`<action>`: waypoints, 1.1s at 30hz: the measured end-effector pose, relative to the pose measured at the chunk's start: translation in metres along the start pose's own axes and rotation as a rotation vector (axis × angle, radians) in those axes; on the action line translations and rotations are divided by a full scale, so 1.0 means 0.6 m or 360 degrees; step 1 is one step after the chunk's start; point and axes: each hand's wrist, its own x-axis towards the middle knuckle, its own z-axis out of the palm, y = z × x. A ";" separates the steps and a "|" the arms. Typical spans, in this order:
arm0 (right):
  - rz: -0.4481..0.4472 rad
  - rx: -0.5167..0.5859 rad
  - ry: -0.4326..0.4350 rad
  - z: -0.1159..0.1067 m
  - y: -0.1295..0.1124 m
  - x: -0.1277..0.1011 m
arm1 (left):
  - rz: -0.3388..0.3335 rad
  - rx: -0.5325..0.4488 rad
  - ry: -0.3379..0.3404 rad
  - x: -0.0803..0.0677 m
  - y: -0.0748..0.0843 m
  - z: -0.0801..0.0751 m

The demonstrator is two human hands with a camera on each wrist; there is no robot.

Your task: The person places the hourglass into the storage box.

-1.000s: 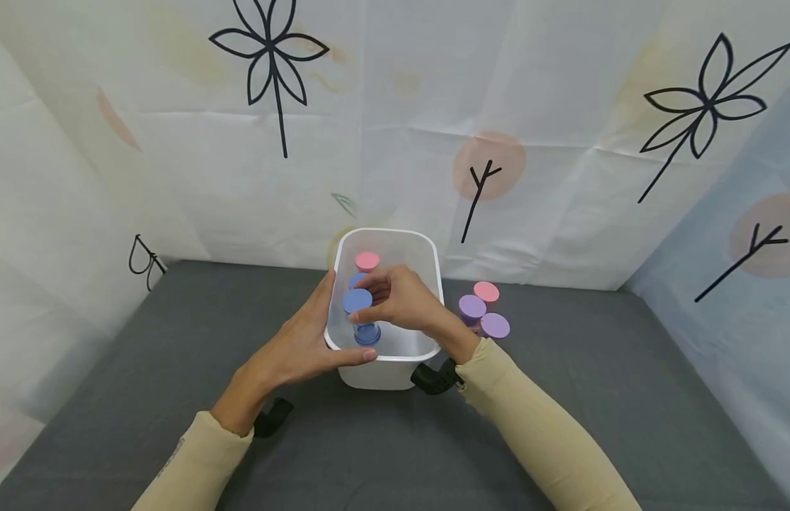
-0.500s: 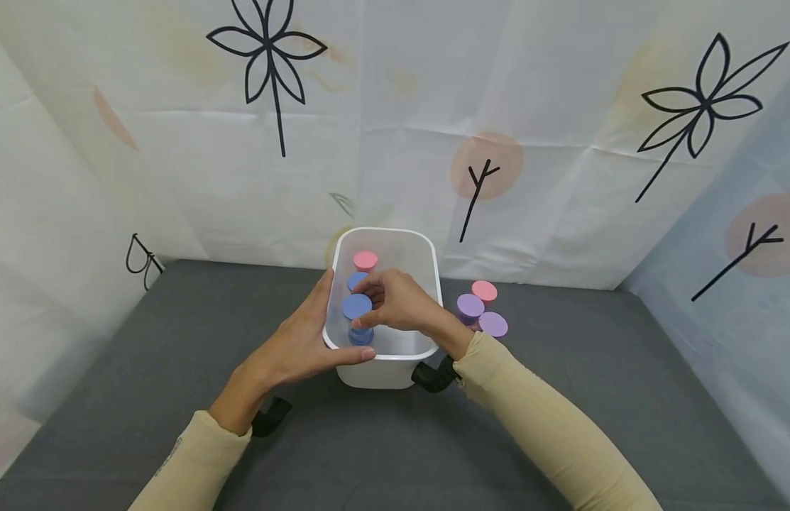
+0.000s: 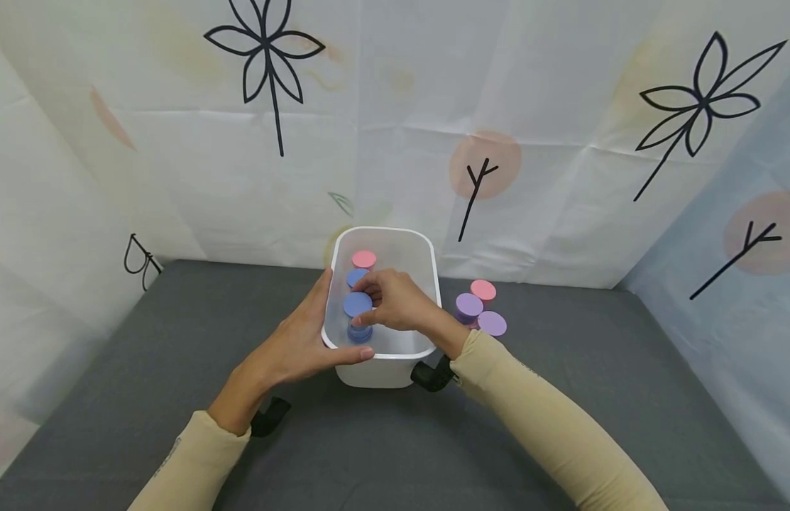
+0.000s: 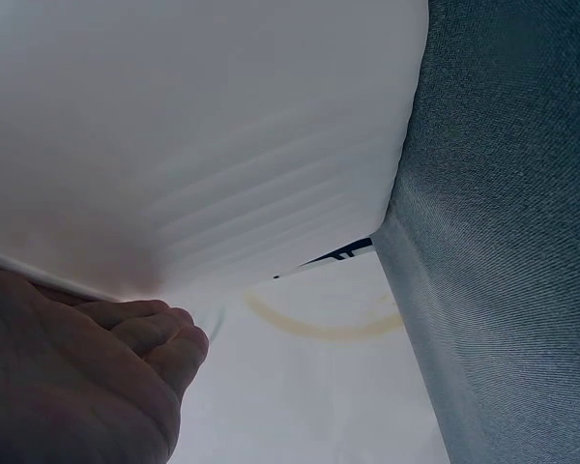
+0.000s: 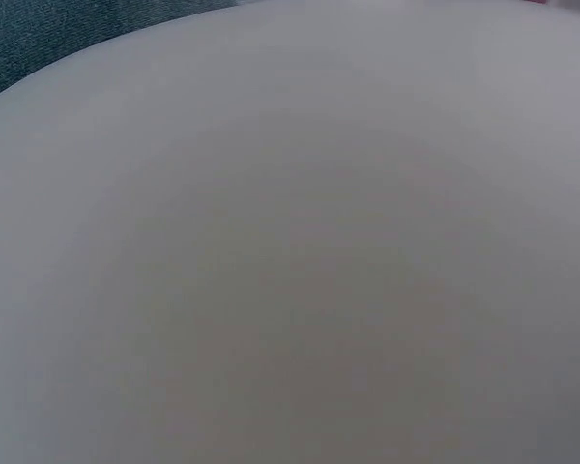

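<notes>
A white translucent bin stands on the grey table. My left hand grips its near left corner, thumb along the front rim; the left wrist view shows curled fingers against the bin wall. My right hand reaches into the bin and pinches a blue-lidded jar. Behind that jar in the bin sit another blue lid and a pink-lidded jar. The right wrist view shows only the bin wall.
Right of the bin stand three jars: a purple lid, a pink lid and a second purple lid. White printed curtains close off the table's back and both sides.
My right hand has sunk slightly lower into the bin with the blue-lidded jar. The left hand keeps its hold on the bin.
</notes>
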 end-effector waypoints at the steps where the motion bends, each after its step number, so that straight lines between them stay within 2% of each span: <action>1: -0.0004 -0.0011 0.0001 0.000 0.000 0.000 | 0.0004 0.0000 0.0000 0.000 0.000 0.000; 6: -0.0038 -0.0077 0.0004 0.002 0.000 0.001 | 0.0019 0.0005 0.0003 0.001 0.001 -0.002; 17: -0.0036 -0.0039 0.0008 0.003 -0.002 0.001 | 0.0037 0.0009 0.0003 0.002 -0.001 -0.002; 28: -0.0087 0.0049 0.0159 0.001 -0.003 -0.007 | 0.0003 0.0021 0.0012 0.000 -0.001 -0.001; 33: -0.0114 0.0166 0.0243 -0.002 0.001 -0.012 | 0.0018 -0.0015 0.0009 0.001 -0.001 0.000</action>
